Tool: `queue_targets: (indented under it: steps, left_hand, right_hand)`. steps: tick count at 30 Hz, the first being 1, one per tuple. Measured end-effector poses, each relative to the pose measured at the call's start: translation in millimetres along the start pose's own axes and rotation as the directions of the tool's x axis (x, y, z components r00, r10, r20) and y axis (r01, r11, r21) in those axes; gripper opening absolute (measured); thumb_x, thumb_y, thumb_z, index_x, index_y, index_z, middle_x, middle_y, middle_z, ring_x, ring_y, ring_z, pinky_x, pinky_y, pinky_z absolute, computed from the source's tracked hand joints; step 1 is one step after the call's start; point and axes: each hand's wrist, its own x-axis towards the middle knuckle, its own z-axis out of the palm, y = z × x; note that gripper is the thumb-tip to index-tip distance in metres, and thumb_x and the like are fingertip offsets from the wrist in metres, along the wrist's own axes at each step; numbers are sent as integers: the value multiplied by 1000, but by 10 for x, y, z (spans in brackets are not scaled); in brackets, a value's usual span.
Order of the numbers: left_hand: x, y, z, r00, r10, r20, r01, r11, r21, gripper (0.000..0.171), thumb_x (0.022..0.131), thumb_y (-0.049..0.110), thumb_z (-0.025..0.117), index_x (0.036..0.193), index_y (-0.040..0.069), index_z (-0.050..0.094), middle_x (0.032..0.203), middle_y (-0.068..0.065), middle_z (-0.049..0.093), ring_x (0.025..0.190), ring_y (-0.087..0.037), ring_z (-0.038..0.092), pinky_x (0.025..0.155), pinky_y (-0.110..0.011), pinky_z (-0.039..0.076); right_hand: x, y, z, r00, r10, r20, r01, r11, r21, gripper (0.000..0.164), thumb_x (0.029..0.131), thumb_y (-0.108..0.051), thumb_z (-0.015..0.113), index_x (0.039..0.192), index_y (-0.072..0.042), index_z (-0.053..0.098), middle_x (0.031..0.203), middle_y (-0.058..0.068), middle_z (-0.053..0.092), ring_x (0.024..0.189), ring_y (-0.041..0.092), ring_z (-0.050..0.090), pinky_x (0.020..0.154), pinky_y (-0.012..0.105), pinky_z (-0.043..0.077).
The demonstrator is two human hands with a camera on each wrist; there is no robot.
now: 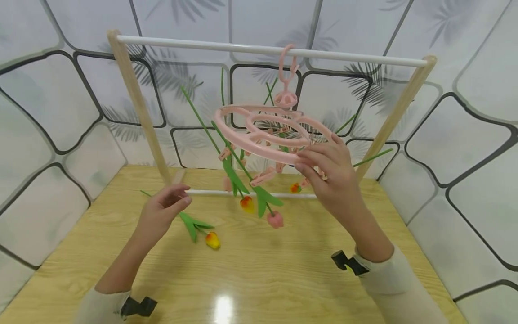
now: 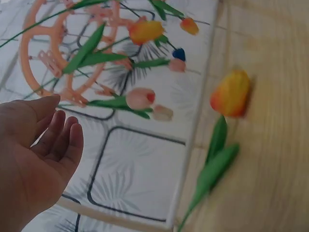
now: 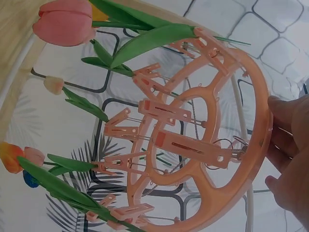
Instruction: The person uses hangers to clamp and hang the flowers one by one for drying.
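Observation:
A pink round clip hanger (image 1: 259, 147) hangs by its hook from a white rail. My right hand (image 1: 329, 173) pinches its rim at the near right side, fingers above and thumb below. Pink clips (image 3: 193, 150) dangle under the ring, several holding artificial tulips by their stems, blossoms down. Among these are a pink tulip (image 1: 275, 219) and an orange-yellow tulip (image 1: 247, 204). My left hand (image 1: 162, 211) is held above the table left of the hanger, fingers loosely bent, with nothing in it. Below it another yellow tulip (image 1: 212, 240) lies on the table.
The white rail (image 1: 202, 44) spans two slanted wooden posts (image 1: 139, 105), with a lower white bar (image 1: 206, 192) between them near the table. Behind stands a patterned white wall (image 1: 198, 153). The wooden table (image 1: 251, 270) stretches out in front.

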Motion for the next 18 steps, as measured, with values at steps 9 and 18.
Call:
queue_targets:
  steps: [9,18]
  left_hand:
    - [156,-661,-418,992,-115,50,100,966,239,41,102,29,62,133,2,62,119,-17,64,88,3,61,70,-30,56]
    - [369,-1168,-676,974,-179,142,124,936,330,36,103,18,60,132,-3,60,126,-26,61,94,-13,61,67,-27,54]
  right_hand:
    - [40,4,-40,999,-34,-16,33,998,-47,38,99,-36,63,100,0,77,100,15,73,101,32,65,120,54,28]
    - [37,10,-42,999,-37,-16,36,998,-54,39,99,-36,62,100,0,77,99,15,74,99,31,65,121,54,27]
